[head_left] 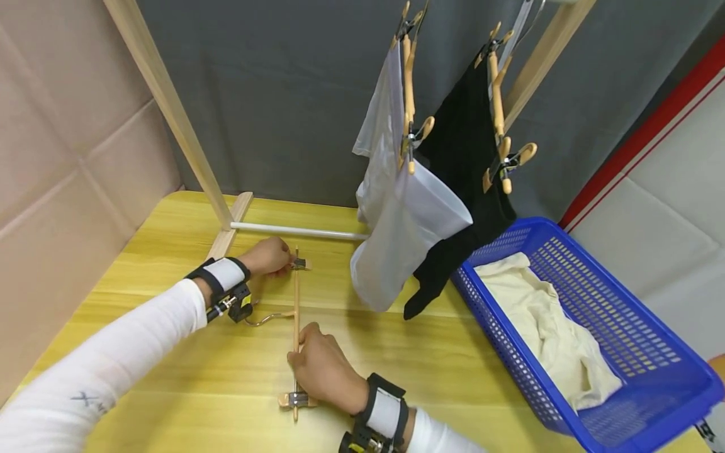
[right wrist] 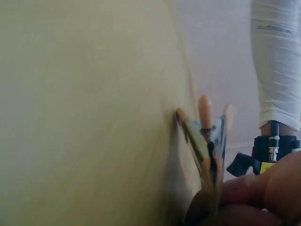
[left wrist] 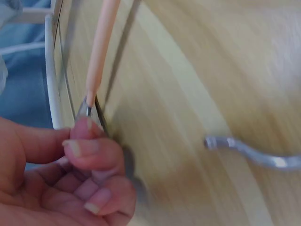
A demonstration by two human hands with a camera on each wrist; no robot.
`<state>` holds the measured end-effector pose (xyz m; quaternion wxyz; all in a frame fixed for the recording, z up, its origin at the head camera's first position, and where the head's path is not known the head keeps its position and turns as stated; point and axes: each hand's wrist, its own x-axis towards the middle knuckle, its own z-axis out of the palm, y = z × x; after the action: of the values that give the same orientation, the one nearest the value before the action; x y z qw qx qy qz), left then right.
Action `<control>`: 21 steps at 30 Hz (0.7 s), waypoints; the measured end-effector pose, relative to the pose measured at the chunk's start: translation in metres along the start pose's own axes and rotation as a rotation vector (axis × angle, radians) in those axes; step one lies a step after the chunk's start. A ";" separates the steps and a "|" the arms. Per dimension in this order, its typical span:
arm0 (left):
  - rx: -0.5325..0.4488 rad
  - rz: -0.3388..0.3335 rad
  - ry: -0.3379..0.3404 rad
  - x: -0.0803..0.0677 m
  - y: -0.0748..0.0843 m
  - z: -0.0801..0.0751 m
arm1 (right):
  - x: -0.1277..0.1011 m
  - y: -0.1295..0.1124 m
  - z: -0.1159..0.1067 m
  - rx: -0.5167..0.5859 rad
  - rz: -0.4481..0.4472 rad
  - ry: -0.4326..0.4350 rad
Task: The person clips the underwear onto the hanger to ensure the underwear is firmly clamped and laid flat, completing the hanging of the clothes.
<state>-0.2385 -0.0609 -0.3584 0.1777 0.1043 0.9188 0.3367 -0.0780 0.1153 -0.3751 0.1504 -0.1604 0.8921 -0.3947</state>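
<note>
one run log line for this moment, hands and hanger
left hand: pinches far clip | right hand: grips wooden clip hanger bar | hanger: flat on table

We seem to be in a staged laundry corner set up for recording. A wooden drying rack (head_left: pixel 170 107) stands on a yellow table (head_left: pixel 170 371) against a grey backdrop cloth (head_left: pixel 283 94) and cardboard panels (head_left: pixel 62 157), beside a blue laundry basket (head_left: pixel 640 377).

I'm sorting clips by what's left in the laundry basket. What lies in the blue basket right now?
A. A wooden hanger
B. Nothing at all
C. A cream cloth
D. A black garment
C: the head view shows a crumpled cream cloth lying inside the blue basket, while the black garment hangs clipped above the table.
</note>
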 end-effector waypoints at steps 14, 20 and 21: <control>-0.065 0.016 -0.081 0.002 -0.002 -0.005 | 0.009 -0.010 0.010 -0.015 0.094 0.007; 0.090 0.055 -0.053 -0.008 0.006 -0.014 | -0.009 -0.015 -0.019 -0.102 -0.070 0.049; 0.132 0.057 -0.036 -0.011 0.010 -0.016 | -0.015 -0.017 -0.028 -0.121 -0.094 0.063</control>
<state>-0.2340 -0.0662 -0.3377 0.1774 0.1480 0.9322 0.2785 -0.0727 0.1285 -0.3425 0.0939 -0.1983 0.9102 -0.3513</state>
